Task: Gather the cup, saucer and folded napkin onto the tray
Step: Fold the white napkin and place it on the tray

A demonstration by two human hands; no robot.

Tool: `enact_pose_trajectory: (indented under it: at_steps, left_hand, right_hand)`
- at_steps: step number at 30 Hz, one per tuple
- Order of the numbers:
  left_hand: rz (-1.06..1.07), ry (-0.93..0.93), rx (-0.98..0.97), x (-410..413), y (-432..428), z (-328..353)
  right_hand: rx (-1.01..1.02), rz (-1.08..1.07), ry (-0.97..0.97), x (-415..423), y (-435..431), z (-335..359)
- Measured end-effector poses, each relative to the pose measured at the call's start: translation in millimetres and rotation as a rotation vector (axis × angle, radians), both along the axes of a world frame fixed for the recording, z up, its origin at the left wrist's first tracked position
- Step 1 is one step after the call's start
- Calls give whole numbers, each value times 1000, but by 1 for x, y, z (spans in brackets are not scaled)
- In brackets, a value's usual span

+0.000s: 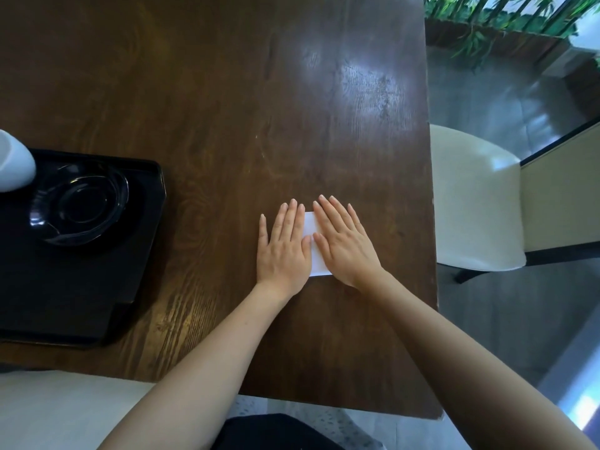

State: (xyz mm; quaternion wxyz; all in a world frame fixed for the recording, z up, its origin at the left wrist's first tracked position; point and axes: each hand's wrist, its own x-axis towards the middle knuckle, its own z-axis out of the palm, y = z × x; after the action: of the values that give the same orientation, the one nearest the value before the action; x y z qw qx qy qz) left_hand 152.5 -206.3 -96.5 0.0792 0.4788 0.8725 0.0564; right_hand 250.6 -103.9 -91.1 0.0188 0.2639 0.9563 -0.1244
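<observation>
Dark wood desk (227, 92). Far L: black tray (81, 287) w/ dark saucer (79, 206); white cup (13, 160) at its far corner, cut by frame. Mid-R: L hand (284, 245), R hand (344, 241) flat, fingers spread, gripping nothing, pressing napkin (314, 251) onto desk. Step: creasing fold. Next: pinch an edge, carry L to tray.

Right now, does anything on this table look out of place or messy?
Nothing spilled or damaged. The napkin lies flat on the table under the left hand and right hand, well apart from the tray. The saucer sits on the tray, the cup at its far corner.
</observation>
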Motion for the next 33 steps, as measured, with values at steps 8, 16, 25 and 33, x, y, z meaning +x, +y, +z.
enact_pose_trajectory:
  at_steps: [8,16,25,33]
  left_hand:
    - [-50,32,-24,-5,-2,-4]
    - [-95,29,-62,-10,-1,-3]
    - [-268,152,-90,-25,43,36]
    - [-291,-290,-244,-51,72,46]
  right_hand:
    - [111,30,-44,3,0,1]
    - [132,9,-58,20,1,4]
    - [71,-125,-70,24,-10,-4]
    - [96,-79,-55,26,-6,-1]
